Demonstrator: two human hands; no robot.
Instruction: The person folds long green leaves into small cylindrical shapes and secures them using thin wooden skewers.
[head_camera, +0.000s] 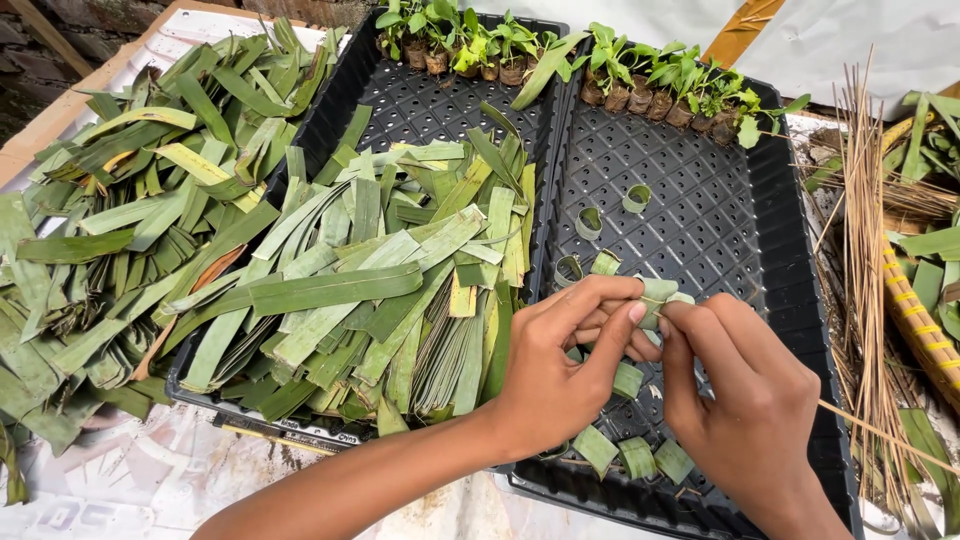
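Leftmost, a loose heap of cut leaf strips (130, 210) spills over the counter (120, 480), and beside it a black tray (330, 110) is piled with flatter, paler green strips (380, 290). Your left hand (560, 370) and right hand (740, 400) meet over the second black tray (790, 250), both pinched together on one short leaf strip (658, 298). That strip is pale green, matte and curled into a small ring between your fingertips, just above the tray's mesh floor. Finished leaf rings (610, 215) stand behind it and more lie below your hands. Seedlings (660, 85) line the far rim, and thin dry sticks (870, 260) lie to the right.
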